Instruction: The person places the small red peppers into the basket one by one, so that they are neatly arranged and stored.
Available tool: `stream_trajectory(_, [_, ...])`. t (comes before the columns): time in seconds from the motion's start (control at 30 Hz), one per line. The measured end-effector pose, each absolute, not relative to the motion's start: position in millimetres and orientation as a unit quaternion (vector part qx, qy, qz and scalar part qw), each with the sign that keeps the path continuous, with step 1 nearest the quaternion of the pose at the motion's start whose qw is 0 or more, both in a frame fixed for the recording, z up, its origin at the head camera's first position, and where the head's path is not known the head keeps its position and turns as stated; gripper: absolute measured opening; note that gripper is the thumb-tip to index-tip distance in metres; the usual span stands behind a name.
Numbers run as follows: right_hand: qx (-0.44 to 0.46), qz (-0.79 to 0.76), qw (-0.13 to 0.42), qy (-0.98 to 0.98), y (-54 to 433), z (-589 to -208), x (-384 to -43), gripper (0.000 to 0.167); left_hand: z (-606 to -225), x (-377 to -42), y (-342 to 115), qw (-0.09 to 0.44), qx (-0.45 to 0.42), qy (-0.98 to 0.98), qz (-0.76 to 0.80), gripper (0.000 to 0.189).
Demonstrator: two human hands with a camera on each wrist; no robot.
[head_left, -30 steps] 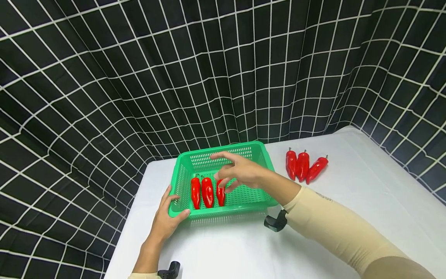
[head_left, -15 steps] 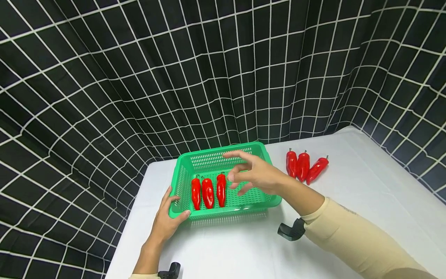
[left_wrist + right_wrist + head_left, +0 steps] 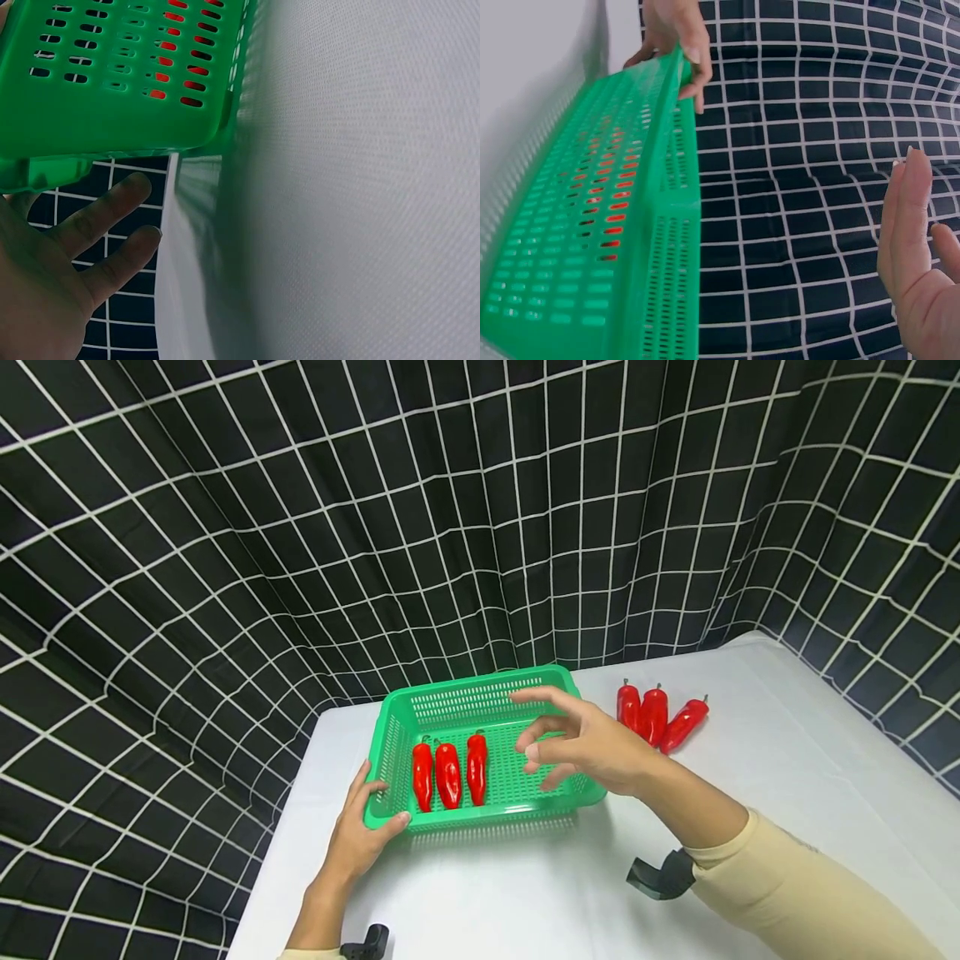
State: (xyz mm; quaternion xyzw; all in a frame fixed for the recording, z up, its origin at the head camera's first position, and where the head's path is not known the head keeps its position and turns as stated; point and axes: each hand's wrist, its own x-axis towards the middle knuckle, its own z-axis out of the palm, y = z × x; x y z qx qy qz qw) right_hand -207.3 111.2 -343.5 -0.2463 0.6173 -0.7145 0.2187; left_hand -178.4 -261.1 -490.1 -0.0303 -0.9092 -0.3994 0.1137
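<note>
A green perforated plastic basket stands on the white table. Three red peppers lie side by side in its left half, stems toward the back. My left hand holds the basket's near left corner, thumb over the front rim and fingers at the left rim; in the left wrist view, two fingers of the left hand are spread outside the wall. Above the basket's right part hovers my right hand, fingers apart and loosely bent, nothing in them. It partly covers the right wall.
Three more red peppers lie close together on the table right of the basket, just beyond the right wrist. A black curtain with a white grid rises behind and beside the white tablecloth.
My right hand has drawn rightward from over the third pepper in the basket, bringing that pepper fully into sight. The left hand and basket have stayed practically in place.
</note>
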Motion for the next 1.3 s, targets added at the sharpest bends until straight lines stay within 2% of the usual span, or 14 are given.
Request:
stream_trajectory(0.33, [-0.242, -0.703, 0.161, 0.65, 136.0, -340.1, -201.5, 0.064, -490.1, -178.4, -260.6, 0.111, -0.029, -0.908, -0.402, 0.058])
stream_trajectory(0.73, [-0.259, -0.701, 0.119, 0.654, 162.3, -338.7, -197.6, 0.059, -489.7, -178.8, -260.1, 0.111, -0.025, -0.907, -0.405, 0.056])
stream_trajectory(1.3, [-0.204, -0.687, 0.042, 0.696, 204.8, -337.3, -198.8, 0.06, -488.7, -177.2, -259.8, 0.111, -0.029, -0.907, -0.405, 0.057])
